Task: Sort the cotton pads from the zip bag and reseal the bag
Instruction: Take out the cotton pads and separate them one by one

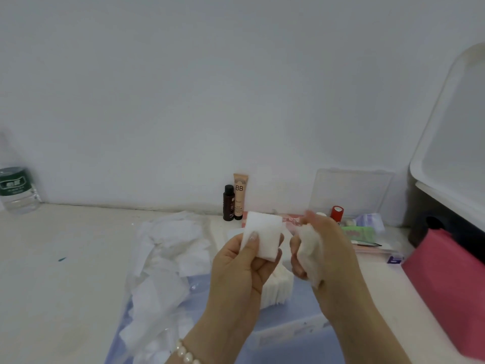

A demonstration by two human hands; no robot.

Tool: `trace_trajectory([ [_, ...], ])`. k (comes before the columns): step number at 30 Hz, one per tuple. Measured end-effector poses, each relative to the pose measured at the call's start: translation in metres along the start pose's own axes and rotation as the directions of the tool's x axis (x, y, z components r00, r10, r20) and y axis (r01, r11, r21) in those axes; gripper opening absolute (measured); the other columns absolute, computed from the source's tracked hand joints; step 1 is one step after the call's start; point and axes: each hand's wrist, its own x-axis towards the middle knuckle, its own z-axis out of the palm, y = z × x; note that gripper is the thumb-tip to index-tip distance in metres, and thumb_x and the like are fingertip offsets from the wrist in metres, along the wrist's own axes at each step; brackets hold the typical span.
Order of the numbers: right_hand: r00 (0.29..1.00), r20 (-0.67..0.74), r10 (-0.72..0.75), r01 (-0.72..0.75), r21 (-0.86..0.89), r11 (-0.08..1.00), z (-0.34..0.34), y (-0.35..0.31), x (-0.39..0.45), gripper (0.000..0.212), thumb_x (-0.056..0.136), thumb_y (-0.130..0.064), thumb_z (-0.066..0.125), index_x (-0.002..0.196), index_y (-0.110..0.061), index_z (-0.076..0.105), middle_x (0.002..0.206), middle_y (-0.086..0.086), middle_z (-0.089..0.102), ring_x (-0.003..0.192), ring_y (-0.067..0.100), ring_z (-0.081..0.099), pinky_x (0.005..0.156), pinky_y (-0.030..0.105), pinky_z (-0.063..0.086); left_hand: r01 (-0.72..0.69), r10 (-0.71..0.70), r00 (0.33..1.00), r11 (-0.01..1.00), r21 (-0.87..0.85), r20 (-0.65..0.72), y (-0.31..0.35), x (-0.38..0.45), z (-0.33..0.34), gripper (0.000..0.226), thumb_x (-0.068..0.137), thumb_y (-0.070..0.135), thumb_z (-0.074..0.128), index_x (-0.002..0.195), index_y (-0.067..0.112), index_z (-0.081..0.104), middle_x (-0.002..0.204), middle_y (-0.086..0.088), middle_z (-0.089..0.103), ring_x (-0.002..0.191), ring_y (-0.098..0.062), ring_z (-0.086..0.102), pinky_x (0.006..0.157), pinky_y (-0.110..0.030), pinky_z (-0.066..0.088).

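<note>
Both forearms rise from the lower edge of the view over a pale table (52, 258) set against a white wall. The left hand (244, 264) is held palm toward the camera, thumb uppermost; thumb and curled fingers pinch a flat, square white cotton pad (265, 232), which stands upright above the palm. A pearl bracelet (185, 352) circles the left wrist. The right hand (322, 248), just beside it and at the same height, shows its back to the camera; its fingers are curled round a crumpled wad of cotton (311, 248) that protrudes from the palm side. The two hands are close but do not touch.

Directly beneath the hands a stack of cotton pads (278, 290) lies on the clear, bluish zip bag (288, 332), which is spread flat on the table; whether its seal is open cannot be told. To the left, a loose heap of separated white cotton sheets (162, 258) overlaps the bag's left edge.

Against the wall stand a small dark bottle (228, 203) and a beige BB cream tube (239, 195), touching. A water bottle (17, 190) stands at far left.
</note>
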Motion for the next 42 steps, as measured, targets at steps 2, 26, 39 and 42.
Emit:
trace_trajectory([
  [2, 0.994, 0.092, 0.065, -0.084, 0.214, 0.973, -0.004, -0.004, 0.001, 0.004, 0.064, -0.012, 0.05, 0.061, -0.014, 0.049, 0.057, 0.009, 0.044, 0.042, 0.018, 0.035, 0.042, 0.025, 0.029, -0.001, 0.001, 0.999, 1.0, 0.001, -0.045, 0.0, 0.002, -0.001, 0.018, 0.093, 0.007, 0.049, 0.1, -0.004, 0.061, 0.096, -0.02, 0.071, 0.094, -0.03, 0.068, 0.079, -0.037, 0.057],
  [26, 0.966, 0.006, -0.26, 0.256, -0.187, 0.948, -0.005, -0.004, -0.004, 0.002, 0.077, -0.01, 0.069, 0.079, -0.01, 0.068, 0.051, -0.011, 0.061, 0.043, 0.0, 0.053, 0.036, 0.013, 0.038, -0.329, 0.307, 0.944, 0.861, 0.387, 0.118, 0.008, 0.002, -0.007, 0.039, 0.09, -0.013, 0.043, 0.072, 0.014, 0.065, 0.097, -0.014, 0.068, 0.09, -0.029, 0.067, 0.066, -0.036, 0.06],
  [39, 0.898, 0.292, -0.329, 0.421, -0.351, 0.837, -0.016, -0.013, -0.002, 0.012, 0.063, -0.025, 0.066, 0.062, -0.036, 0.071, 0.065, -0.016, 0.071, 0.062, -0.003, 0.062, 0.057, 0.009, 0.048, -0.192, 0.015, 0.945, 0.832, 0.52, 0.326, 0.009, 0.002, -0.011, 0.051, 0.067, 0.039, 0.076, 0.085, -0.008, 0.068, 0.091, -0.024, 0.067, 0.087, -0.037, 0.064, 0.088, -0.053, 0.049],
  [42, 0.884, 0.339, -0.322, 0.449, -0.421, 0.788, -0.018, -0.007, 0.001, 0.014, 0.064, -0.034, 0.064, 0.064, -0.045, 0.072, 0.07, -0.015, 0.072, 0.067, 0.0, 0.064, 0.064, 0.015, 0.051, -0.207, 0.001, 0.938, 0.803, 0.559, 0.346, 0.008, 0.004, -0.014, 0.029, 0.068, 0.022, 0.079, 0.087, 0.001, 0.073, 0.092, -0.022, 0.071, 0.091, -0.037, 0.067, 0.082, -0.043, 0.055],
])
